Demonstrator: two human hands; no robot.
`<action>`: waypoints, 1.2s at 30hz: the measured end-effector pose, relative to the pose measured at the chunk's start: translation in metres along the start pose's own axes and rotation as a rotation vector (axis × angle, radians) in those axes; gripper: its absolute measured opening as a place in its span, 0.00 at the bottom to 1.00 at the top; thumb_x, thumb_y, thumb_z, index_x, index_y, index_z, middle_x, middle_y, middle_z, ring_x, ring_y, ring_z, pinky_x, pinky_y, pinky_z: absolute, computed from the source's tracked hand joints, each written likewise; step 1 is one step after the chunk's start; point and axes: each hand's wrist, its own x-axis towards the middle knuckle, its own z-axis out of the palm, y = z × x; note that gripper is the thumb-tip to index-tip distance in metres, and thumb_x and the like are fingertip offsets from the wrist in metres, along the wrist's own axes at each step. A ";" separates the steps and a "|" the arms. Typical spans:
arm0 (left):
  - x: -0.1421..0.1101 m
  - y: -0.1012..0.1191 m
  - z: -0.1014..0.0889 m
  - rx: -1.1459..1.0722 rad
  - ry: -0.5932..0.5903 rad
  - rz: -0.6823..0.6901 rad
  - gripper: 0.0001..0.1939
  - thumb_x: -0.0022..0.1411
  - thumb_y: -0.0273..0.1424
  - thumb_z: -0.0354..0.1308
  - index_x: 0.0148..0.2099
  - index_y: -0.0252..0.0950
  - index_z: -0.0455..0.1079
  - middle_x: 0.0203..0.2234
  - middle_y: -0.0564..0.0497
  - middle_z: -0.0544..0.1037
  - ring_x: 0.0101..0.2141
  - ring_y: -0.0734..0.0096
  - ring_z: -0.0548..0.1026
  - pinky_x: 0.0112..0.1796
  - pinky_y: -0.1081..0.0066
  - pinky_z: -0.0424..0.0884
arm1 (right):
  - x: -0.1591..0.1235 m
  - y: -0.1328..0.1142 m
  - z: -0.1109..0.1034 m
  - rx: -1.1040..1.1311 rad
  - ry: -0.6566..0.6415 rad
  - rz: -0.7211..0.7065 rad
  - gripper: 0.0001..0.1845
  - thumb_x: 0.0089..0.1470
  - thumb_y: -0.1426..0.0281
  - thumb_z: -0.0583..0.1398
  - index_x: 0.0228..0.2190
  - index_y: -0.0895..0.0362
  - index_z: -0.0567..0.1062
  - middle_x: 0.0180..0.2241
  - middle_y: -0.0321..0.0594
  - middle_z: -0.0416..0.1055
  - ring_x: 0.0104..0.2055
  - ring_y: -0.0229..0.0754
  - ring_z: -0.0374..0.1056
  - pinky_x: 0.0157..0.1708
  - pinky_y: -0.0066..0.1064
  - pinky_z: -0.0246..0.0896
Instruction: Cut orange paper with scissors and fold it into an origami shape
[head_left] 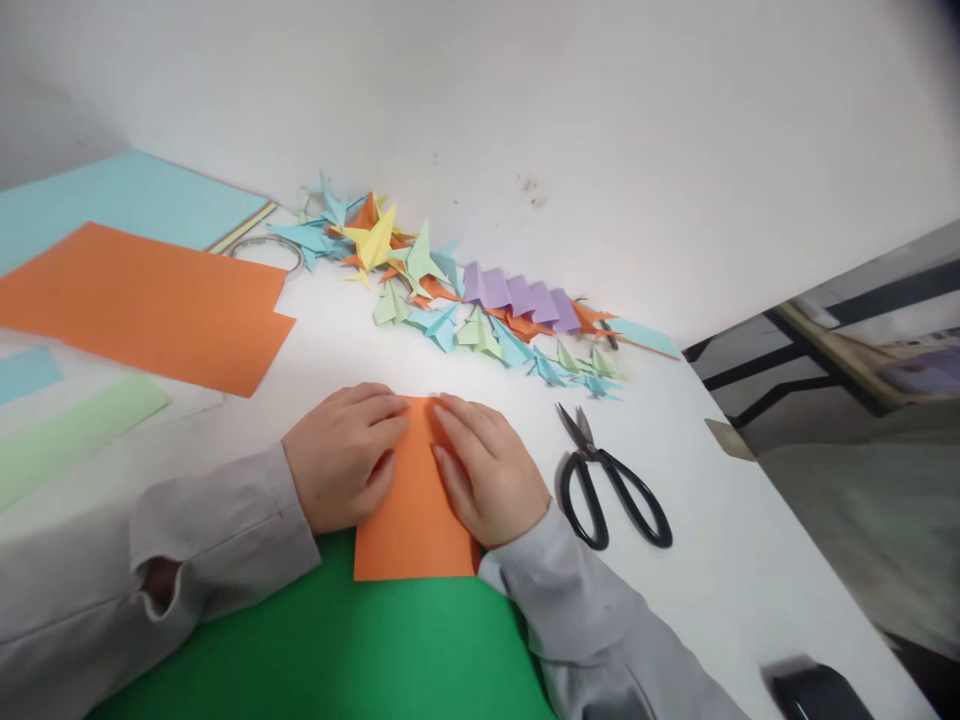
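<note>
Left fingers, bent inward, and right fingers, nearly straight, rest on a smooth, bright orange rectangular sheet of paper between them, a darker strip showing along its lower right edge. Whether either set pinches it cannot be told. Black-handled metal scissors lie parted right of the right fingers; folded multicoloured paper shapes cluster beyond both.
</note>
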 end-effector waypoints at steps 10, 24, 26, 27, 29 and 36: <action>0.013 -0.016 -0.008 0.195 -0.144 0.037 0.14 0.54 0.33 0.49 0.40 0.32 0.70 0.40 0.40 0.69 0.39 0.57 0.64 0.39 0.57 0.65 | -0.001 -0.001 -0.003 -0.042 -0.031 -0.148 0.15 0.50 0.79 0.53 0.40 0.66 0.73 0.46 0.54 0.69 0.48 0.50 0.63 0.43 0.42 0.66; 0.024 -0.034 -0.015 0.326 -0.252 0.227 0.17 0.58 0.37 0.46 0.45 0.33 0.68 0.35 0.42 0.68 0.33 0.63 0.63 0.34 0.63 0.62 | -0.004 0.002 0.001 0.000 0.009 -0.164 0.17 0.50 0.83 0.50 0.40 0.68 0.73 0.45 0.58 0.69 0.46 0.50 0.65 0.42 0.42 0.67; 0.025 -0.035 -0.015 0.329 -0.264 0.238 0.18 0.59 0.37 0.46 0.45 0.33 0.68 0.35 0.42 0.68 0.32 0.64 0.63 0.35 0.63 0.62 | -0.005 0.002 0.003 0.021 0.008 -0.157 0.20 0.49 0.85 0.48 0.42 0.67 0.71 0.46 0.58 0.68 0.48 0.48 0.64 0.44 0.41 0.66; 0.025 -0.035 -0.016 0.329 -0.268 0.241 0.18 0.59 0.37 0.46 0.45 0.33 0.68 0.35 0.42 0.68 0.32 0.64 0.63 0.35 0.64 0.62 | -0.005 0.002 0.003 0.032 0.007 -0.146 0.22 0.48 0.86 0.47 0.44 0.67 0.70 0.47 0.58 0.67 0.49 0.48 0.64 0.45 0.41 0.66; 0.026 -0.036 -0.016 0.331 -0.273 0.244 0.18 0.59 0.37 0.45 0.44 0.33 0.68 0.35 0.42 0.68 0.32 0.64 0.63 0.35 0.64 0.62 | -0.006 0.001 0.003 0.047 0.009 -0.110 0.28 0.46 0.87 0.46 0.49 0.66 0.65 0.49 0.57 0.65 0.52 0.46 0.62 0.47 0.40 0.65; 0.026 -0.035 -0.016 0.324 -0.271 0.245 0.17 0.59 0.37 0.47 0.45 0.34 0.68 0.36 0.42 0.69 0.33 0.64 0.63 0.36 0.64 0.62 | -0.005 0.001 0.002 0.065 0.027 -0.140 0.29 0.48 0.86 0.47 0.53 0.64 0.61 0.44 0.51 0.71 0.48 0.44 0.64 0.46 0.38 0.66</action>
